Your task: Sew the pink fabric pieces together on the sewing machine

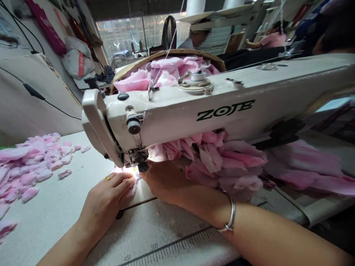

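Observation:
My left hand (104, 199), with a ring on one finger, lies on the bed of a white sewing machine (169, 114). Its fingers press together on a small pink fabric petal (132, 190) beside the lit needle area. Close to the presser foot, on the other side, is my right hand (163, 181), a silver bangle at its wrist. The right fingers curl inward in a pinch; their tips are partly hidden by the machine head, so what they grip is unclear. A bunch of pink fabric petals (210, 159) gathers under the machine arm, behind my right hand.
Loose pink petals (36, 166) are heaped on the table at left. Behind the machine stands a round basket (224, 64) filled with pink fabric. More pink cloth (307, 166) lies at right. A printed ruler (177, 242) runs along the front. Other people sit farther back.

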Motion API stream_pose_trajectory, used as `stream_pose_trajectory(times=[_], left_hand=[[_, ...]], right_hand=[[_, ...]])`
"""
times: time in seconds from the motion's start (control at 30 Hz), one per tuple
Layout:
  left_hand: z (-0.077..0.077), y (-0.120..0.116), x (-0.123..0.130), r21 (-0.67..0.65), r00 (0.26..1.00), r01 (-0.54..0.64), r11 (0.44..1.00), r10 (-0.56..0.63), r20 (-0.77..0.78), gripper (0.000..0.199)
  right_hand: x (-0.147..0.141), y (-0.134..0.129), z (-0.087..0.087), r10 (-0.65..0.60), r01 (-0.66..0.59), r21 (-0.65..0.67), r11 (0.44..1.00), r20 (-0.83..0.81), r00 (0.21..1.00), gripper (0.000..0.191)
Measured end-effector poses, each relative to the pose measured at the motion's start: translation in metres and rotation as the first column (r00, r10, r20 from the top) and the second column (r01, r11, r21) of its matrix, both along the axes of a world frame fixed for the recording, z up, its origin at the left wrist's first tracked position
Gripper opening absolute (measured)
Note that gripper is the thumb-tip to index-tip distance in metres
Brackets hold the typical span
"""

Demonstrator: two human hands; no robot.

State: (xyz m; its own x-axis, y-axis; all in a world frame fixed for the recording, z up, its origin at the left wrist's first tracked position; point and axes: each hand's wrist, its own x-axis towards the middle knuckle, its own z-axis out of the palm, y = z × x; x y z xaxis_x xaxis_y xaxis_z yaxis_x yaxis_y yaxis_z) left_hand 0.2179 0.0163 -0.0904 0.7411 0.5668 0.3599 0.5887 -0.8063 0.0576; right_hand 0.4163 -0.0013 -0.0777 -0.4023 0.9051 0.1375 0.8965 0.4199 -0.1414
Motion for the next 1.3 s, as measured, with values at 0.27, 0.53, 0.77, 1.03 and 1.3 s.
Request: stream_pose_trajectory(times=[0.27, 0.53, 0.77, 1.03, 1.3], left_hand=[[-0.004, -0.002, 0.003, 0.007, 0.999, -0.016, 1.0, 0.017, -0.041, 0.021], [-0.005, -0.004, 0.002, -0.018, 0.997, -0.01, 1.0, 0.008, -0.074, 0.021], [-0.008, -0.009, 0.007, -0.061, 0.99, -0.063, 0.996, 0.054, -0.132, 0.028], [-0.009, -0.015, 0.01, 0.022, 0.982, -0.088, 0.996, 0.09, -0.167, 0.035], [-0.008, -0.005, 0.006, 0.075, 0.982, -0.039, 0.996, 0.052, -0.183, 0.03]], right_hand=[[0.01, 0.0, 0.01, -0.183, 0.167, -0.151, 0.974, -0.103, 0.978, 0.019], [0.001, 0.0, 0.013, -0.287, 0.279, -0.174, 0.944, -0.026, 0.957, 0.023], [-0.007, -0.001, 0.021, -0.275, 0.289, -0.176, 0.941, 0.101, 0.956, 0.024], [-0.009, -0.003, 0.017, -0.199, 0.23, -0.135, 0.964, 0.213, 0.957, 0.021], [-0.002, 0.003, -0.001, -0.109, 0.103, 0.049, 0.993, 0.133, 0.985, 0.024]])
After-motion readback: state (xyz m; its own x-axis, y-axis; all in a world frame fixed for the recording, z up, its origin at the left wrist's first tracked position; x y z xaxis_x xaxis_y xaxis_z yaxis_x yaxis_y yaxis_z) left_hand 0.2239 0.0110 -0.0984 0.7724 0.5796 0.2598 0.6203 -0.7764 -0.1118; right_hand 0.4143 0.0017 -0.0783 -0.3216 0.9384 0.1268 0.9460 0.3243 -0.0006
